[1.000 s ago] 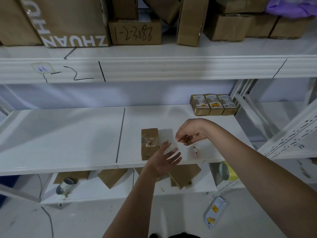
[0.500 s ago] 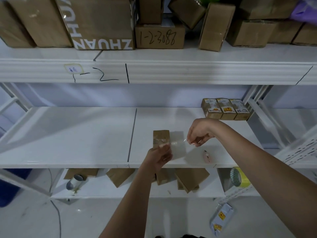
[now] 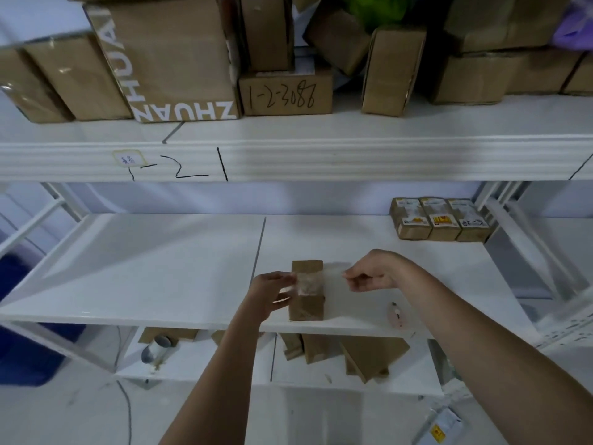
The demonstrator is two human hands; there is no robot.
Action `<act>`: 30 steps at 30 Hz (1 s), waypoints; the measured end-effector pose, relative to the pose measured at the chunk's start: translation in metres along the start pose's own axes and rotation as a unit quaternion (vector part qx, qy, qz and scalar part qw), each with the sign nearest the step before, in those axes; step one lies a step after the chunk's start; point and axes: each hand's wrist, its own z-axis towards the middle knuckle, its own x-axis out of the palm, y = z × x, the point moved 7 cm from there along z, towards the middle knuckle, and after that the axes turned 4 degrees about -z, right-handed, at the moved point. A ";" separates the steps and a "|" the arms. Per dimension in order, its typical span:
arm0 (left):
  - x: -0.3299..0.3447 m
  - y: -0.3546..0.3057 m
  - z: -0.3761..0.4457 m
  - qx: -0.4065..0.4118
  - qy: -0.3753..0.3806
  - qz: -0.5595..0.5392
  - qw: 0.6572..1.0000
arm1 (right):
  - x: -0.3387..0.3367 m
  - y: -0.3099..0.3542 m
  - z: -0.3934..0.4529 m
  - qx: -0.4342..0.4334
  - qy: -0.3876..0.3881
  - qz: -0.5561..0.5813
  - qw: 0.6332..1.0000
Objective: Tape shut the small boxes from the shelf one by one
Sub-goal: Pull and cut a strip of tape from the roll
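Small box: a brown cardboard small box lies on the white middle shelf, near its front edge, between the two hands.
Tape strip: a clear tape strip stretches across the box top, from the left fingers to the right fingers, its right part hanging in the air past the box.
Left hand: the left hand reaches up from below, forearm angled toward the box; its fingers curl against the box's left side and pinch the strip's left end there.
Right hand: the right hand comes in from the lower right, wrist bent, knuckles up; its fingers pinch the strip's right end just beside the box's right edge, apart from the cardboard.
Near the right fingers: a small pink cutter lies on the shelf, below and to the right of them.
Beyond the right fingers: three small labelled boxes stand side by side at the shelf's back right.
Above the fingers: the top shelf carries larger cartons, one hand-marked with numbers.
Below the fingers: flat cardboard pieces lie on the lower shelf.
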 end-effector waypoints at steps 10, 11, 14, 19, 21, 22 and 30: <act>-0.015 -0.003 0.013 -0.022 -0.016 0.017 1.000 | 0.017 -0.017 0.036 -0.004 0.049 0.105 0.993; -0.019 -0.001 0.016 -0.031 -0.009 0.005 0.999 | 0.017 -0.018 0.039 -0.002 0.047 0.103 0.994; -0.031 0.001 0.025 -0.054 -0.018 -0.001 0.998 | 0.019 -0.019 0.043 0.006 0.053 0.088 0.995; -0.045 0.002 0.039 -0.086 -0.004 -0.001 0.996 | 0.020 -0.020 0.049 0.018 0.049 0.062 0.997; -0.048 0.002 0.042 -0.107 0.010 -0.002 0.994 | 0.019 -0.024 0.053 0.029 0.025 0.065 0.997; -0.048 0.002 0.044 -0.114 0.015 0.000 0.993 | 0.019 -0.027 0.056 0.037 0.012 0.070 0.997; -0.049 0.000 0.053 -0.148 -0.009 -0.032 0.988 | 0.031 -0.041 0.067 0.061 -0.038 0.121 0.990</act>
